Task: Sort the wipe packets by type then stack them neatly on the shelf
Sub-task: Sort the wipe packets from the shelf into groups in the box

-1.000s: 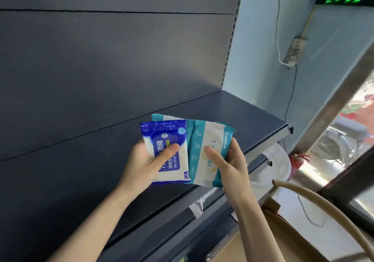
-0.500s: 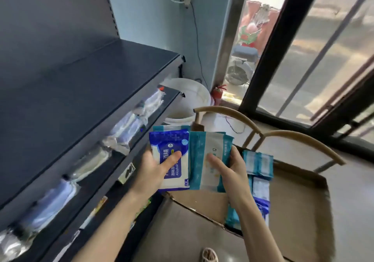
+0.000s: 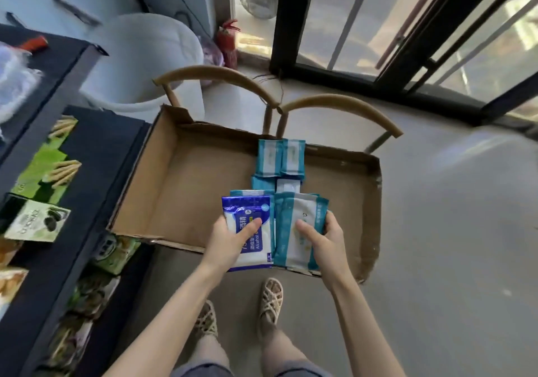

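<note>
The left hand [image 3: 230, 242] gripped a glossy blue-and-white alcohol wipe packet [image 3: 247, 209]. The right hand [image 3: 327, 244] gripped a teal-and-white wipe packet [image 3: 302, 207]. Both were held above a shallow brown cardboard box [image 3: 189, 190] containing more teal packets [image 3: 279, 159].
</note>
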Demonstrator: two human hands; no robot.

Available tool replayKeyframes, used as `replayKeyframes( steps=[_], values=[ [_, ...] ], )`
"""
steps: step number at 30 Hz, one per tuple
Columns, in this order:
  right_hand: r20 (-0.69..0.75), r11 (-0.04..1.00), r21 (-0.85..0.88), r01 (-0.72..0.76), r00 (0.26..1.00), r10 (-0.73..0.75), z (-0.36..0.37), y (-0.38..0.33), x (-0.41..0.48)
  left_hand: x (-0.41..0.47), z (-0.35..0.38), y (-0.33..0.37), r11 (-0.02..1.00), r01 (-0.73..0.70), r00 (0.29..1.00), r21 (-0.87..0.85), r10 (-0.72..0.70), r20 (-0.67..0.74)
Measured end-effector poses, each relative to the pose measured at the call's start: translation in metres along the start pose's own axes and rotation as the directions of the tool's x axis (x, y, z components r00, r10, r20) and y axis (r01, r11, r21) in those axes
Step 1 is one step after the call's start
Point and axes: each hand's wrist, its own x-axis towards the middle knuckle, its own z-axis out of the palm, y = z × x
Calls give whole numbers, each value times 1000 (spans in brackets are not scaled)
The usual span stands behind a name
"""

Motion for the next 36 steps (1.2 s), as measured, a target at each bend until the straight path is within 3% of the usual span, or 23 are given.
replayKeyframes(
  steps=[9,17,20,24,29,33,36],
  values=[
    [-81,974,-54,-219,973,214,-32,80,93,97,45,-84,974,228,973,-14,-228,-30],
    [-194,934,-69,-352,923,333,-26,183,168,180,52,-179,948,309,950,72,-304,-67],
    [-231,941,-97,-323,927,294,-25,206,182,194,56,-196,940,291,954,177,-272,-123],
    [-264,923,-304,-235,952,155,-23,221,187,193,64,-208,916,192,973,353,-130,-192],
    [-264,882,-408,-234,955,131,-22,226,190,196,58,-210,923,205,969,324,-146,-198],
    [-262,838,-480,-261,954,147,-25,224,196,200,44,-201,959,245,968,139,-233,-96],
    [-270,831,-487,-268,951,149,-25,220,197,200,40,-196,963,243,970,120,-238,-52]
  ],
)
